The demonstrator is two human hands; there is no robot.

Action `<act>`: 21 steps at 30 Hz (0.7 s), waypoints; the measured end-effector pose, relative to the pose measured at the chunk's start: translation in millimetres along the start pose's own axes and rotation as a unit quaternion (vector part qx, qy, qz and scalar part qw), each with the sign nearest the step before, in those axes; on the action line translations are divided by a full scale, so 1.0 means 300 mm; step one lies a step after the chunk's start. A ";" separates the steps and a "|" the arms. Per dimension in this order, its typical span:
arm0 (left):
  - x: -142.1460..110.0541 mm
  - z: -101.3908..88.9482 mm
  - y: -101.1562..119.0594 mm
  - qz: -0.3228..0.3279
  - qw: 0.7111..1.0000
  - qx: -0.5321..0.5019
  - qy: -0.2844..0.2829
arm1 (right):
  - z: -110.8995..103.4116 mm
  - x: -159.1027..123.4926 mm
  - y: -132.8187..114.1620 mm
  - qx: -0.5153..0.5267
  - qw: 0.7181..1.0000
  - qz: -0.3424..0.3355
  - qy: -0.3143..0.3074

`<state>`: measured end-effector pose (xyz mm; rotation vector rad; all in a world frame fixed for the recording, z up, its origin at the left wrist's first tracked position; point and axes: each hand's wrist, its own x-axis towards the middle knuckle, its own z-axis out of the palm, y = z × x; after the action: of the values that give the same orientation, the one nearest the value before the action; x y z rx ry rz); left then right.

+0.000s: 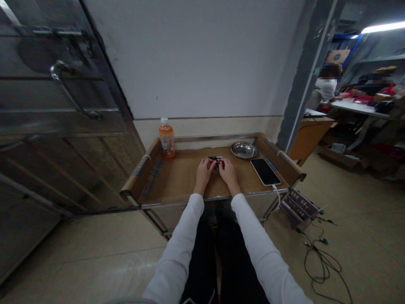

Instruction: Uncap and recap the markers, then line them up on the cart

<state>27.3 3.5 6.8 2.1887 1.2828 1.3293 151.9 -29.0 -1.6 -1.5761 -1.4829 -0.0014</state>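
Note:
A small red and black object (pixel 215 161) sits between both of my hands at the middle of a cardboard-lined table (pixel 177 179). My left hand (pixel 204 169) has its fingers curled onto the object's left side. My right hand (pixel 227 170) is closed on its right side. What the object is I cannot make out at this size. Both arms wear white sleeves.
An orange drink bottle (pixel 166 138) stands at the table's back left. A metal bowl (pixel 243 150) lies at the back right, a phone (pixel 265 171) with a charging cable in front of it. A metal door (pixel 57 114) is at left. People work at a far-right table (pixel 357 106). Cables (pixel 319 257) lie on the floor.

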 end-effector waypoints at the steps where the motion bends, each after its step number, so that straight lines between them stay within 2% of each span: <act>1: 0.000 0.001 -0.001 -0.003 1.000 -0.005 0.001 | -0.001 0.000 0.000 0.000 1.000 -0.001 0.001; 4: -0.001 0.002 -0.007 -0.004 1.000 -0.012 -0.005 | -0.003 -0.002 -0.001 0.001 1.000 -0.006 0.003; 12: -0.004 0.015 -0.028 0.010 0.996 0.033 -0.077 | -0.008 0.002 0.001 -0.017 1.000 0.001 0.023; 21: -0.003 0.021 -0.032 0.011 0.995 0.045 -0.087 | -0.002 -0.002 0.002 -0.030 0.999 -0.002 -0.029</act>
<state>27.3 9.4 -3.0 2.3271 1.2792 1.0806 152.6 -29.8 -2.1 -1.6331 -1.5445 -0.0017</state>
